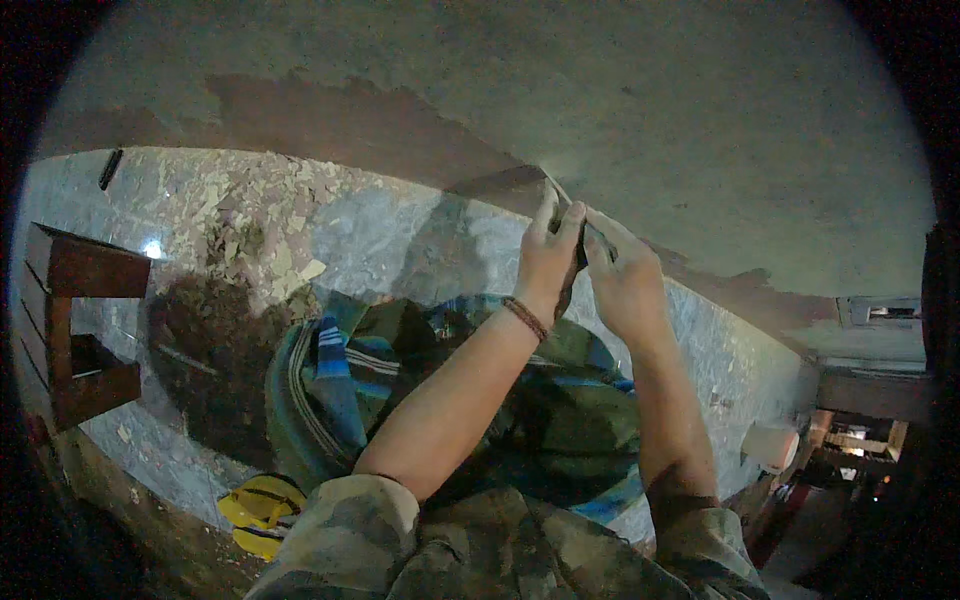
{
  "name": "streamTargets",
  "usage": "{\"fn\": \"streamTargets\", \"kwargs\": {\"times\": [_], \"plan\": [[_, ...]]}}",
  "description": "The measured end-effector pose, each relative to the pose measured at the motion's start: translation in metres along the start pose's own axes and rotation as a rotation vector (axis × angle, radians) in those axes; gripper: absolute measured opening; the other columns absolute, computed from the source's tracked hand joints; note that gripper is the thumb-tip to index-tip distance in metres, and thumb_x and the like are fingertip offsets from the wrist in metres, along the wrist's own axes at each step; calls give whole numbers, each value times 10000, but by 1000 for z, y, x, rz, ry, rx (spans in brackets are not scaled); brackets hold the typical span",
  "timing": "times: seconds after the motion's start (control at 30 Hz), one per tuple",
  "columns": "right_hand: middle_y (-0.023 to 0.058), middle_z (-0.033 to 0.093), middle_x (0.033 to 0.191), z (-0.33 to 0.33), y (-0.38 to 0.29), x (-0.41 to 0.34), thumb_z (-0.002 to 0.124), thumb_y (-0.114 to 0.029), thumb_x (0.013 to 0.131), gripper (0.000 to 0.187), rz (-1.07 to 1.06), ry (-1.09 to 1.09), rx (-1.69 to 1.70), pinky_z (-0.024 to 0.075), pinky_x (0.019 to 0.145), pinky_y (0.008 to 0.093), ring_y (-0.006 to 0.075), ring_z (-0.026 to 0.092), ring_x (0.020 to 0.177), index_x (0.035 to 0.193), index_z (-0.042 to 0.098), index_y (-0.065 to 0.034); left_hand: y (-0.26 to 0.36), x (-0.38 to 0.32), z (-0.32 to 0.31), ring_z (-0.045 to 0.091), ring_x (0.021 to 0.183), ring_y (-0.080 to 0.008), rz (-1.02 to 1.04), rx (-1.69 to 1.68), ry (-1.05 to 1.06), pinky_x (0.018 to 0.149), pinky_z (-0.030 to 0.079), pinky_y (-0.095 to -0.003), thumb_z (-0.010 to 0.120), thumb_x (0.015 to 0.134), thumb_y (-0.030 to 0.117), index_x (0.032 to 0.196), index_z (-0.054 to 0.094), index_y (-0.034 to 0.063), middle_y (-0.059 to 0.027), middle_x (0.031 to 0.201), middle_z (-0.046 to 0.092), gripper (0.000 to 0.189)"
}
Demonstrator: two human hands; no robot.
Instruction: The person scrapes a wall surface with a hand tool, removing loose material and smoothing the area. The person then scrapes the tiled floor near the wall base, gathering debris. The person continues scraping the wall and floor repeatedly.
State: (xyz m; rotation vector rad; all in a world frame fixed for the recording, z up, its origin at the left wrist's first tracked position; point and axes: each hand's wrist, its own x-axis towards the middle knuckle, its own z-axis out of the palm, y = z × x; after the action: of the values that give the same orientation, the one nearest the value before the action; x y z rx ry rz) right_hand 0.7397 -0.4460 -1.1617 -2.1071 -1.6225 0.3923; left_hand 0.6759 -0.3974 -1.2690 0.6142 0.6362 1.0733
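In front of me, both hands meet at a wall (712, 135) coated in grey-green paint. My left hand (546, 251), with a braided bracelet at the wrist, presses its fingers along a thin flat scraper (556, 185). Around the lower part of the same tool closes my right hand (628, 271); the handle is mostly hidden by the fingers. The tool's edge lies against the wall at the border between paint and a bare brownish patch (360, 124). Below my arms, a blue and green striped cloth (330, 367) lies bunched around my legs.
Paint flakes (289, 217) litter the grey floor (360, 240) along the wall's foot. On the left stand a wooden stool (97, 270) and a short dark object (110, 169). Yellow slippers (259, 506) lie at lower left. To the right is a pale cylindrical container (769, 446).
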Motion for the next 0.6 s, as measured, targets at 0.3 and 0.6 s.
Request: {"fn": "streamTargets", "kwargs": {"times": [0.3, 0.6], "plan": [[242, 682, 1184, 12, 5, 9, 564, -196, 980, 339, -64, 53, 45, 526, 921, 448, 430, 658, 1075, 1251, 664, -17, -2, -2, 2, 597, 999, -183, 165, 254, 37, 871, 506, -333, 625, 1009, 353, 1459, 451, -45, -118, 1135, 632, 626], [297, 680, 956, 74, 63, -10, 550, -214, 918, 353, 128, 4, 94, 508, 849, 570, 480, 650, 901, 1232, 616, -67, -35, 15, -35, 598, 1142, -194, -248, 69, -5, 966, 502, -357, 554, 1047, 282, 1437, 503, 54, -57, 1258, 612, 454]]}}
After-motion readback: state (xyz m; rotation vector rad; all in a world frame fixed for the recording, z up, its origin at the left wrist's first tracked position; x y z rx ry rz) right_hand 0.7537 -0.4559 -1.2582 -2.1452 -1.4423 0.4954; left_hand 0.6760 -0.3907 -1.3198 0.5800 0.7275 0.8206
